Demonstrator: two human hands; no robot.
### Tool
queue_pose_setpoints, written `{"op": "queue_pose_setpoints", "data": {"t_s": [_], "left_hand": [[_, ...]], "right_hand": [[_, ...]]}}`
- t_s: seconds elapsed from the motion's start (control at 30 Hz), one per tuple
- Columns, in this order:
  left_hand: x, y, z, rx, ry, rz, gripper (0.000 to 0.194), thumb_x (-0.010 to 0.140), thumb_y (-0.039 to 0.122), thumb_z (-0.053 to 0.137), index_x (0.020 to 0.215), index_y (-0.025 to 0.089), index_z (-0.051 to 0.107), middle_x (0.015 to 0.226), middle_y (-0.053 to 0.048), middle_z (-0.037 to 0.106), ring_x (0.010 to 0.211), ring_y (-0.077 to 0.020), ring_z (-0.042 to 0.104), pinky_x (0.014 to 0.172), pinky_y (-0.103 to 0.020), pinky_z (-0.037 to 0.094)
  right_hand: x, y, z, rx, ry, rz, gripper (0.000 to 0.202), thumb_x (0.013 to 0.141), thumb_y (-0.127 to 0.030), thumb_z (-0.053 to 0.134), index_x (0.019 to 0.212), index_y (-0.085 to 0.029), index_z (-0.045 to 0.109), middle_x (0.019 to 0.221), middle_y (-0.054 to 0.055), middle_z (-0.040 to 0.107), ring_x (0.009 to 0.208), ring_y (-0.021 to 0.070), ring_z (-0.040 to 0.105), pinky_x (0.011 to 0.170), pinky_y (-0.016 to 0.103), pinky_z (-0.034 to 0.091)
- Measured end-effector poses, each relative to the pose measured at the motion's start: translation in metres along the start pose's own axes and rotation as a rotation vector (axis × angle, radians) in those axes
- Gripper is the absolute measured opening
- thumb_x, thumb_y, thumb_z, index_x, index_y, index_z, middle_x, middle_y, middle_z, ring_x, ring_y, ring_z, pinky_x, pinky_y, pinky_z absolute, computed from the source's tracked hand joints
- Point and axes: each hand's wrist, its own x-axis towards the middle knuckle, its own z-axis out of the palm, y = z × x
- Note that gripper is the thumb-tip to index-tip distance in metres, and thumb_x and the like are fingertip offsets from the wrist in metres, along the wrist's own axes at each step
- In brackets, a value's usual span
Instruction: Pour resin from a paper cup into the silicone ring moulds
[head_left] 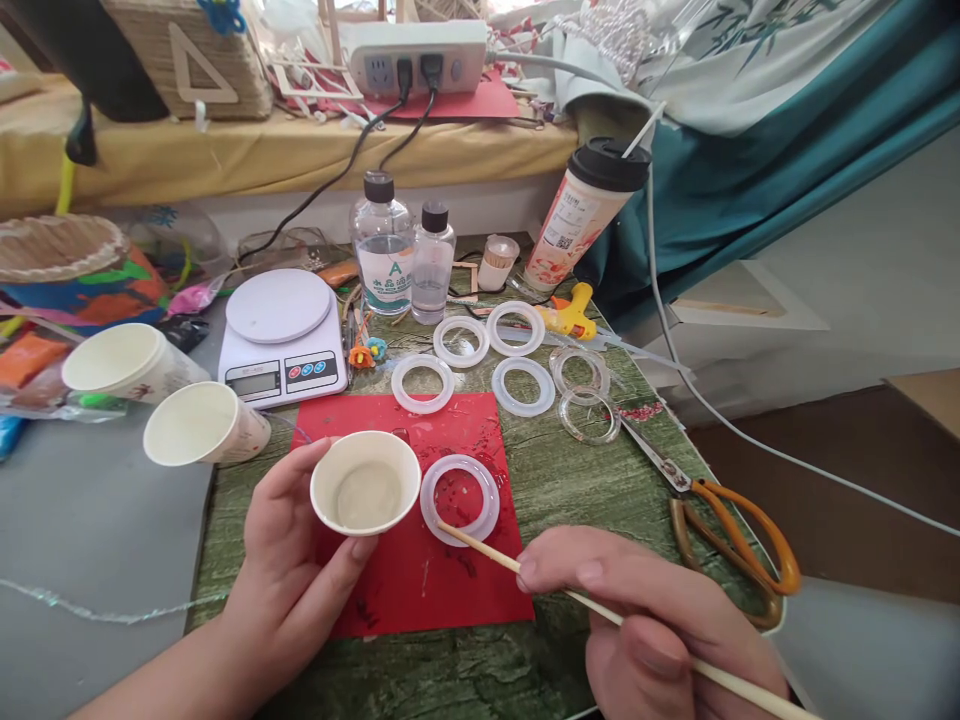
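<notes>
My left hand (300,540) is wrapped round a white paper cup (367,515), tilted so its inside shows; a little pale liquid seems to lie at the bottom. Between the fingers of my right hand (645,610) is a thin wooden stick (487,550). Its tip meets the near left side of a translucent ring mold (491,500), which lies on a red sheet (420,600). Wet, shiny spots mark the sheet around the mold. Just behind stand several more pale ring molds (422,405), with clear rings (589,435) to their right.
A white kitchen scale (281,345), two paper cups (247,430) and two clear bottles (386,245) stand behind my left hand. Orange-handled scissors (742,540) lie at the right table edge. A lidded drink cup (585,215) leans near a yellow glue gun (574,315).
</notes>
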Motion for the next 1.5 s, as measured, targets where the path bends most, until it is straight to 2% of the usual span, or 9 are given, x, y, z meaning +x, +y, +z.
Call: {"op": "queue_pose_setpoints", "data": {"t_s": [0.1, 0.2, 0.33, 0.53, 0.77, 0.93, 1.03, 1.17, 1.5], "left_hand": [[0.001, 0.001, 0.000, 0.000, -0.007, 0.015, 0.073, 0.100, 0.025, 0.090, 0.166, 0.039, 0.064, 0.145, -0.007, 0.086, 0.128, -0.0311, 0.088, 0.113, -0.048, 0.077], [0.001, 0.002, 0.001, -0.005, 0.001, 0.006, 0.074, 0.098, 0.025, 0.090, 0.166, 0.037, 0.064, 0.145, -0.009, 0.086, 0.129, -0.0316, 0.088, 0.113, -0.048, 0.077], [0.001, 0.003, 0.001, -0.003, 0.000, 0.016, 0.076, 0.097, 0.022, 0.091, 0.167, 0.035, 0.064, 0.145, -0.009, 0.086, 0.129, -0.0300, 0.089, 0.115, -0.042, 0.075], [0.003, 0.006, 0.000, -0.002, -0.029, 0.023, 0.077, 0.099, 0.019, 0.090, 0.169, 0.039, 0.063, 0.146, -0.005, 0.087, 0.130, -0.0239, 0.089, 0.118, -0.032, 0.071], [0.001, 0.004, 0.002, -0.033, 0.010, -0.032, 0.074, 0.094, 0.025, 0.095, 0.163, 0.035, 0.068, 0.141, -0.009, 0.088, 0.127, -0.0318, 0.089, 0.115, -0.045, 0.076], [-0.002, 0.001, 0.001, -0.057, 0.030, -0.081, 0.073, 0.093, 0.029, 0.098, 0.160, 0.035, 0.070, 0.140, -0.009, 0.087, 0.128, -0.0337, 0.089, 0.116, -0.050, 0.076], [-0.002, 0.002, 0.000, -0.048, 0.015, -0.070, 0.075, 0.093, 0.026, 0.097, 0.161, 0.034, 0.068, 0.140, -0.009, 0.087, 0.128, -0.0325, 0.089, 0.117, -0.048, 0.076], [-0.001, 0.002, 0.000, -0.049, -0.004, -0.039, 0.077, 0.094, 0.022, 0.096, 0.164, 0.038, 0.067, 0.144, -0.008, 0.088, 0.131, -0.0309, 0.089, 0.118, -0.043, 0.075], [0.000, 0.004, -0.001, -0.005, -0.046, 0.024, 0.080, 0.098, 0.018, 0.091, 0.170, 0.038, 0.063, 0.149, -0.005, 0.087, 0.137, -0.0223, 0.087, 0.124, -0.029, 0.068]], "right_hand": [[0.000, -0.006, -0.009, 0.058, 0.076, -0.006, 0.022, 0.125, -0.035, 0.068, 0.137, -0.025, 0.084, 0.100, 0.010, 0.094, 0.085, 0.0300, 0.094, 0.080, 0.046, 0.084], [0.000, -0.004, -0.018, 0.050, 0.196, 0.021, 0.022, 0.124, -0.033, 0.070, 0.131, -0.025, 0.088, 0.097, 0.010, 0.094, 0.080, 0.0317, 0.092, 0.071, 0.050, 0.083], [0.007, 0.003, -0.019, 0.119, 0.293, 0.017, 0.020, 0.120, -0.030, 0.072, 0.123, -0.021, 0.090, 0.091, 0.008, 0.092, 0.069, 0.0278, 0.087, 0.062, 0.044, 0.079], [0.005, 0.007, -0.012, 0.111, 0.324, 0.011, 0.020, 0.121, -0.029, 0.073, 0.122, -0.018, 0.089, 0.094, 0.007, 0.093, 0.077, 0.0249, 0.090, 0.070, 0.039, 0.079], [-0.003, 0.012, -0.018, 0.039, 0.243, 0.032, 0.020, 0.122, -0.029, 0.069, 0.128, -0.021, 0.086, 0.097, 0.008, 0.092, 0.078, 0.0272, 0.090, 0.069, 0.043, 0.079], [0.002, 0.010, -0.015, 0.022, 0.287, 0.017, 0.022, 0.124, -0.032, 0.067, 0.125, -0.020, 0.086, 0.093, 0.008, 0.091, 0.074, 0.0265, 0.089, 0.068, 0.043, 0.078], [0.003, 0.008, -0.010, 0.036, 0.313, 0.009, 0.021, 0.123, -0.032, 0.071, 0.123, -0.019, 0.087, 0.094, 0.008, 0.092, 0.075, 0.0268, 0.089, 0.068, 0.043, 0.078], [0.003, 0.007, -0.006, 0.078, 0.446, -0.019, 0.018, 0.120, -0.032, 0.076, 0.121, -0.019, 0.089, 0.095, 0.007, 0.092, 0.077, 0.0276, 0.089, 0.070, 0.045, 0.079], [0.004, 0.010, -0.012, 0.074, 0.309, 0.001, 0.021, 0.121, -0.028, 0.071, 0.124, -0.017, 0.089, 0.096, 0.009, 0.092, 0.079, 0.0271, 0.088, 0.070, 0.043, 0.078]]}}
